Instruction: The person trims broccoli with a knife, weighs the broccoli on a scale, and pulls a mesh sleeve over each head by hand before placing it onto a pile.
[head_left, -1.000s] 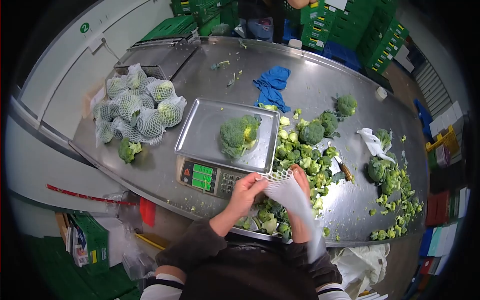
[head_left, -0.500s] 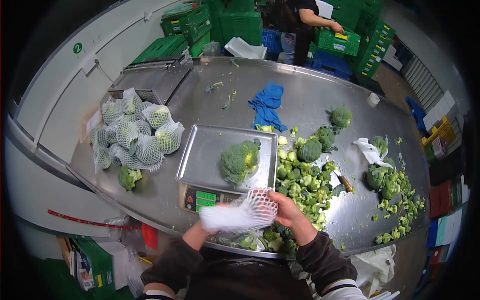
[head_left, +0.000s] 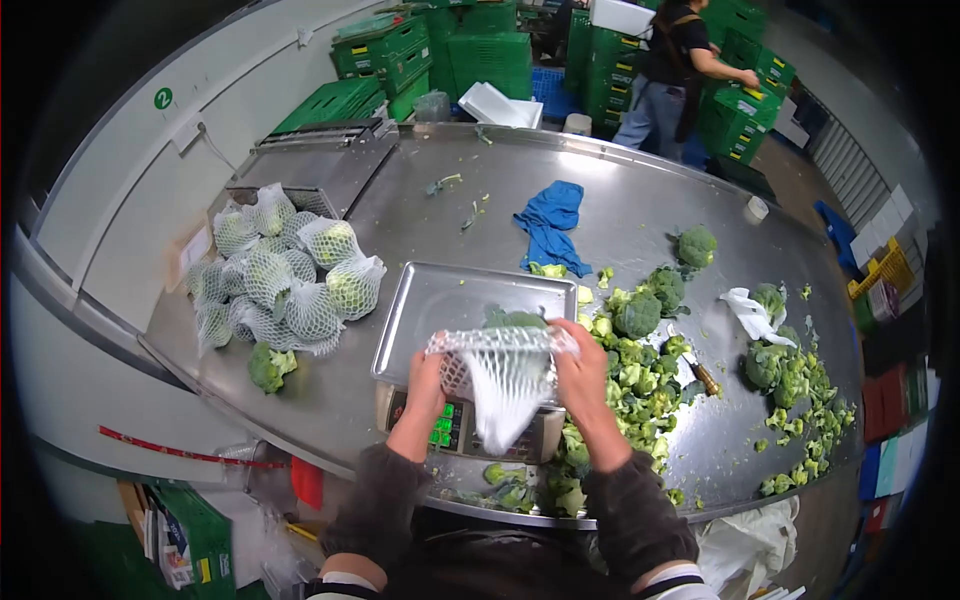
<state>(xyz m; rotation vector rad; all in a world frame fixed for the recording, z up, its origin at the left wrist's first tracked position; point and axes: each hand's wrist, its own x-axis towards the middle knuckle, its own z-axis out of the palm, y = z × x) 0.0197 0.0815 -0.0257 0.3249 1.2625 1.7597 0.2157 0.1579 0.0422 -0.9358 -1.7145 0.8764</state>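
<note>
My left hand (head_left: 424,385) and my right hand (head_left: 579,368) each grip a side of a white net bag (head_left: 499,385) and hold its mouth stretched wide over the scale's steel tray (head_left: 425,305). The bag's tail hangs down over the scale's green display (head_left: 441,430). A broccoli head (head_left: 515,320) lies on the tray just behind the bag, mostly hidden by it.
A pile of netted broccoli (head_left: 285,275) and one loose head (head_left: 269,366) lie at the left. Broccoli heads and trimmings (head_left: 640,340) cover the steel table (head_left: 630,210) at the right, with a knife (head_left: 700,372) and a blue cloth (head_left: 549,222). A person (head_left: 675,60) works by green crates.
The net bag was bunched between my hands near the table's front edge. Both hands have moved forward and apart, spreading the bag's mouth over the scale tray.
</note>
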